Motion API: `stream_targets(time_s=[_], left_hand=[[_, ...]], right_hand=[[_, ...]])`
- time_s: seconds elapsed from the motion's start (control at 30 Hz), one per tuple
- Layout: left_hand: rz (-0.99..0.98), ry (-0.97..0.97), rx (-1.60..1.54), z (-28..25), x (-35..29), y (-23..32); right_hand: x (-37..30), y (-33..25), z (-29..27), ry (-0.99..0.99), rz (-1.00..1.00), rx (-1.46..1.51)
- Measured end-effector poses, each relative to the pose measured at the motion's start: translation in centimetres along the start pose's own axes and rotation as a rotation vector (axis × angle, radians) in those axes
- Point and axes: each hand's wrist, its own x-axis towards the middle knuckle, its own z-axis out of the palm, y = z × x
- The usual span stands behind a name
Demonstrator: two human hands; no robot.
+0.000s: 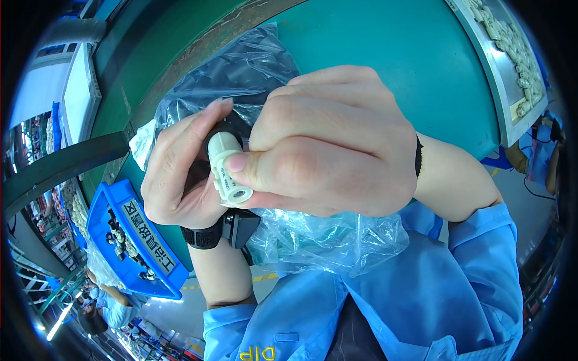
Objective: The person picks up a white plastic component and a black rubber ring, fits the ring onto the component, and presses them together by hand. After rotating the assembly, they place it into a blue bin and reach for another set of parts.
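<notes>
A small white tube-shaped part (227, 168) is held in the middle of the view, just above a crinkly clear plastic bag (313, 237) that lies on the green table (391, 54). The right hand (331, 144) is closed around the part, with the thumb pressed flat along its side. The left hand (180, 174) is curled around the other end, at about 9 o'clock from the part, and its fingers are wrapped over a dark piece (232, 123) that sits at the top of the part, at about 12 o'clock. How the dark piece and the white part are joined cannot be told, because that spot is hidden by the fingers. The part could be dropped if the thumb is slid off its smooth side, and it would probably be lost in the folds of the bag. The two pieces could be pushed together crooked if the hands are twisted unevenly. A blue bin (129, 240) full of small parts is seen at about 8 o'clock from the hands, and it could be bumped by the left elbow. A tray of pale parts (512, 54) is set well apart at about 2 o'clock, so it is likely safe.
</notes>
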Motion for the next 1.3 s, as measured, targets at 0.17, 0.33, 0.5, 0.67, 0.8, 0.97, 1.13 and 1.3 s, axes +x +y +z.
stream_targets(time_s=[0.17,0.33,0.5,0.67,0.8,0.97,1.13,1.3], left_hand=[[-0.031,-0.040,0.004,-0.50,-0.11,0.17],[-0.025,-0.027,-0.016,-0.43,-0.23,0.05],[-0.057,-0.023,-0.010,-0.56,-0.52,-0.09],[-0.046,0.008,-0.077,-0.50,-0.69,-0.29],[-0.052,0.018,-0.073,-0.43,-0.72,-0.06],[-0.045,0.038,-0.077,-0.32,-0.58,-0.04],[-0.001,0.046,-0.097,-0.02,-0.28,-0.13],[0.015,0.054,-0.113,-0.13,-0.44,-0.31]], right_hand=[[-0.17,0.06,0.02,-0.017,0.051,-0.028],[-0.01,-0.16,0.03,0.011,0.038,-0.054],[0.51,-0.21,-0.29,-0.032,0.072,-0.022],[0.59,-0.40,-0.27,-0.033,0.087,-0.004],[0.63,-0.74,-0.60,-0.049,0.120,0.079],[0.70,-0.65,-0.76,-0.070,0.121,0.133],[0.09,-0.25,-0.45,-0.069,0.031,0.106],[0.34,-0.27,-0.53,-0.117,0.076,0.179]])
